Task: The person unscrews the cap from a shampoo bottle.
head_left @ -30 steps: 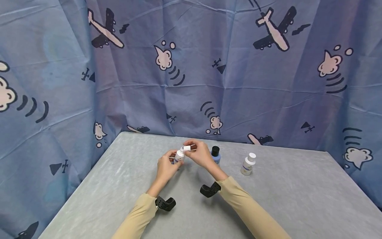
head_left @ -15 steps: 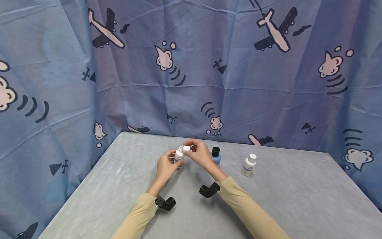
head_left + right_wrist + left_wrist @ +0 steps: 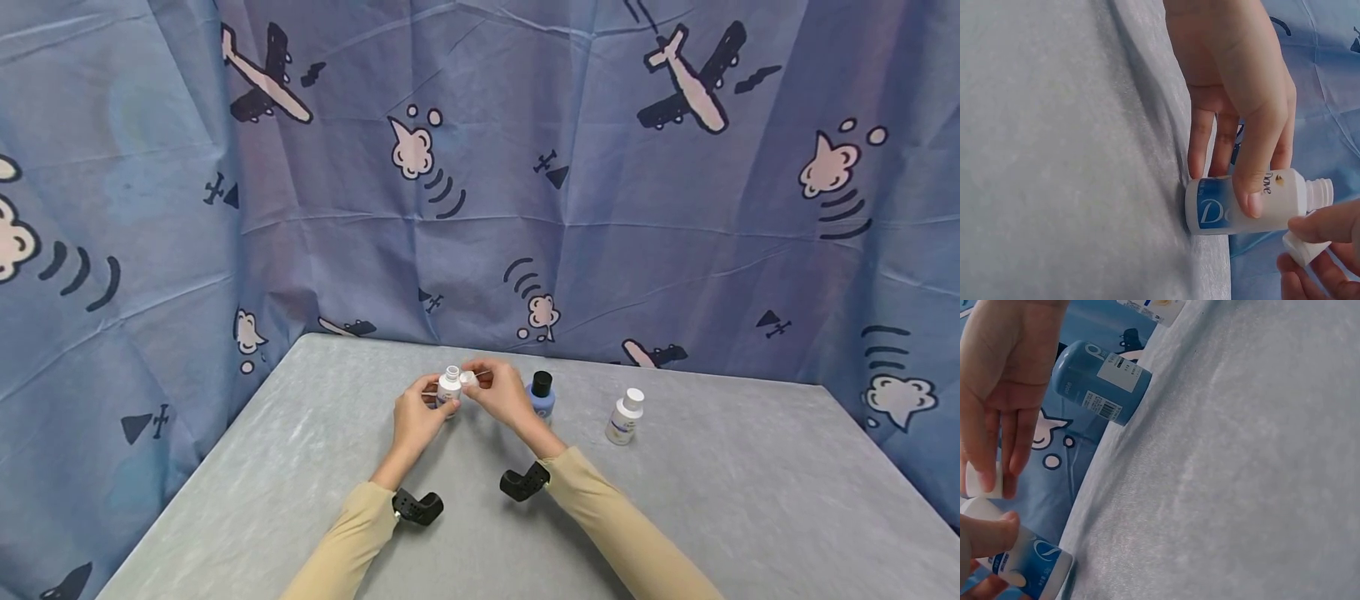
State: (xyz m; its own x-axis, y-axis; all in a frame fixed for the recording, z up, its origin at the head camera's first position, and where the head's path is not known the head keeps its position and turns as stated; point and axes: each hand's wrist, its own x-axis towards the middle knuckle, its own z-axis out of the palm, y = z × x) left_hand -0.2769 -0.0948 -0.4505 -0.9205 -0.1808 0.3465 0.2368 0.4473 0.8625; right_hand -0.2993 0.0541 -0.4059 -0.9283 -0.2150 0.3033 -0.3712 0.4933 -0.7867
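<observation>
My left hand [image 3: 414,421] grips a small white bottle [image 3: 449,386] with a blue label, thumb on the near side and fingers behind. The bottle stands upright, and its bare threaded neck [image 3: 1319,194] shows in the right wrist view. Just right of that neck, my right hand [image 3: 504,395] pinches a white screw cap [image 3: 1307,247] between thumb and fingers. The cap is off the bottle, tilted beside its shoulder. Behind my right wrist stands a blue bottle [image 3: 542,403] with a black cap. Farther right is another white bottle [image 3: 624,419] with its white cap on.
The bottles are on a grey-white cloth-covered table [image 3: 720,492]. A blue curtain [image 3: 480,167] printed with planes hangs along its back edge and both sides. Each wrist wears a black camera mount, such as the left mount [image 3: 417,507].
My right hand has moved the cap slightly down from beside the bottle's mouth and tipped it. The neck now shows uncovered, and the held bottle is more upright. The other bottles stay put.
</observation>
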